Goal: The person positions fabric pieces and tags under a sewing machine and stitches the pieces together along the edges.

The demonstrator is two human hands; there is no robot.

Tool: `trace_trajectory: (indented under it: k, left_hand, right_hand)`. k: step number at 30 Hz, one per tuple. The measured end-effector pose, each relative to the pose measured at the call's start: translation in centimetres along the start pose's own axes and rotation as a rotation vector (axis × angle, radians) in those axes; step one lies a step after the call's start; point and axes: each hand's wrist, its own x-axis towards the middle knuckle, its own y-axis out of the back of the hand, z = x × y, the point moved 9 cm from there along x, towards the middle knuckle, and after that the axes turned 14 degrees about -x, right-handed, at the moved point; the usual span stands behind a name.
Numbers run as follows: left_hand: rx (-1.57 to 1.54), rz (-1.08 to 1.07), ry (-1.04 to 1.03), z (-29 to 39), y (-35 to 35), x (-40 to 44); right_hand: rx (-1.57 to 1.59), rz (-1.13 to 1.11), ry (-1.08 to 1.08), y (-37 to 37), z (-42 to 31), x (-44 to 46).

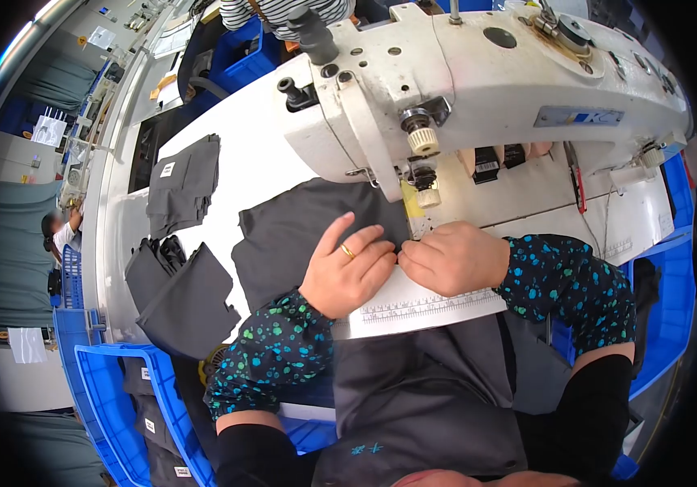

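Expect light, soft, easily creased handling from the dark-grey flat fabric panel (296,223) lying on the white sewing table (255,150), best taken by its edge near the loosely curled left hand (348,272) and bunched-fingered right hand (458,260), impossible to tell whether pinching it.

The badge (580,117) on the sewing machine (478,85) shows a K while numbers on the ruler (430,308) blur
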Motion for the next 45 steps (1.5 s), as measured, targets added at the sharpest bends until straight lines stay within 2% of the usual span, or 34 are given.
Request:
trace_trajectory:
  k: [4,15,28,30,37,45]
  left_hand:
    - [-0.115,0.012,-0.023,0.0,0.2,0.1]
    - [-0.158,0.052,-0.048,-0.7,0.6,0.9]
    - [-0.097,0.099,0.009,-4.8,0.4,2.7]
    - [-0.095,0.094,0.019,-4.9,0.4,2.8]
    - [-0.093,0.087,0.034,-4.7,0.5,2.7]
    - [-0.179,-0.029,0.11,-4.3,0.5,2.6]
  right_hand:
    - [0.032,-0.064,0.014,-0.8,-0.5,-0.2]
    - [0.006,-0.104,-0.011,-1.3,0.2,-0.3]
    - [-0.048,-0.113,-0.102,-4.0,4.0,-0.1]
    - [-0.046,-0.174,-0.116,-4.4,4.3,-0.2]
    - [-0.056,-0.134,-0.13,-3.5,4.3,0.1]
    - [0.207,-0.279,-0.415,-4.3,6.9,-1.7]
